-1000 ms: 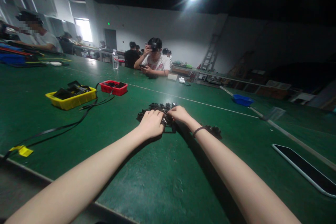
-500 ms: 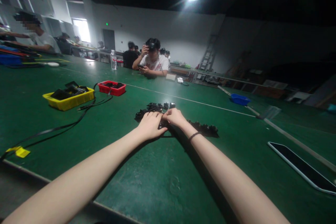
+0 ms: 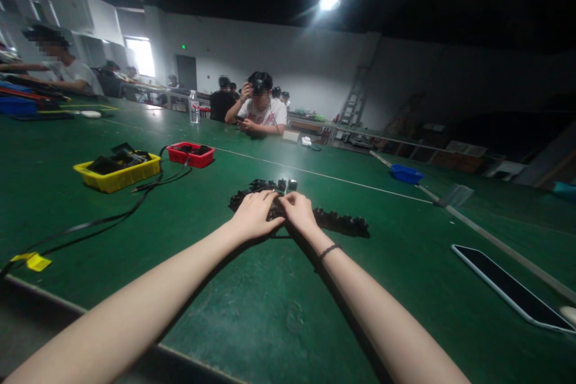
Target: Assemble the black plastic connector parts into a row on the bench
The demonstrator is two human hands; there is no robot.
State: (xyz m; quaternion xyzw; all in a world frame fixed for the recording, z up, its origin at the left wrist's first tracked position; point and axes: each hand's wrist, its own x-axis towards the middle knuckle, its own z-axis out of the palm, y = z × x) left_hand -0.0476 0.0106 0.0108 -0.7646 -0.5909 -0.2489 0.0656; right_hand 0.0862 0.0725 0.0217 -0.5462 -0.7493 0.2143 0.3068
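Small black parts point(image 3: 344, 223) lie in a cluster and a row on the green table point(image 3: 252, 300). My left hand point(image 3: 256, 215) rests over the left part of the cluster, its fingers curved round a black piece that is mostly hidden beneath it. Close beside it, my right hand point(image 3: 297, 211) is closed in a pinch, fingertips at the same dark parts; what they hold is too small to make out. Past my fingertips stand a few loose black pieces point(image 3: 292, 184).
Left stand a yellow tray point(image 3: 121, 181) and a red tray point(image 3: 191, 156) of black parts, with a black cable point(image 3: 130, 210) nearby. Right are a phone point(image 3: 508, 285) and a blue tray point(image 3: 406, 173). A person point(image 3: 263, 111) sits across the table.
The whole view has shifted slightly. My right hand has moved a little left and down at the black parts, with its fingers still pinched. My left hand stays over the cluster.
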